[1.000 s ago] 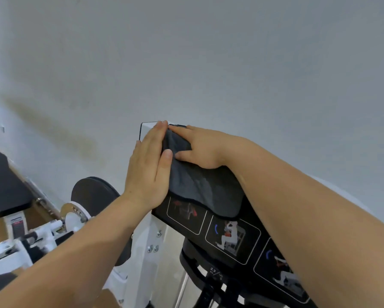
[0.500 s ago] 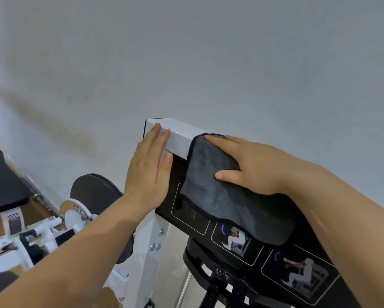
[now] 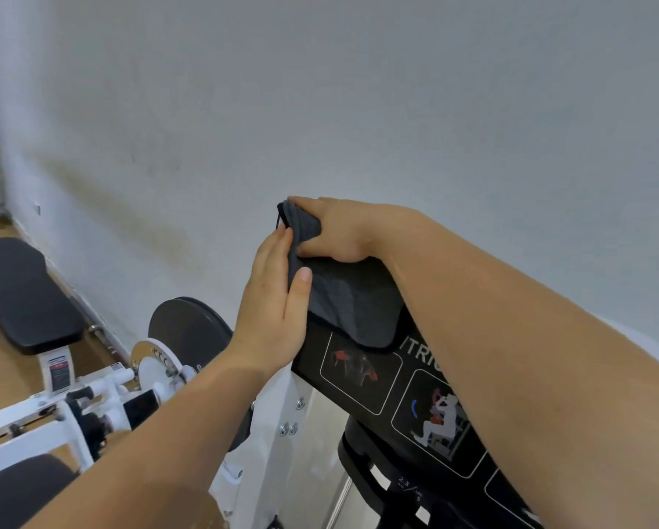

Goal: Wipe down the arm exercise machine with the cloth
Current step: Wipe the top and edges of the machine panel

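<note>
Cloth [image 3: 343,299] sits bunched at the top corner of the machine's instruction panel [image 3: 358,379], my right hand [image 3: 335,231] curled over and gripping it. My left hand [image 3: 278,299], fingers straight and together, presses flat on the panel's end. Panel runs 10 to 4 o'clock; the unwiped length lies toward 4 o'clock from my right hand, I judge.

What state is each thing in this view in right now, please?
cloth, draped over the top end of the instruction panel, bunched under the right hand.
right hand, gripping the cloth.
left hand, fingers straight, flat against the panel's side edge, thumb touching the cloth.
instruction panel, upper part covered by the cloth, pictures below uncovered.
</note>
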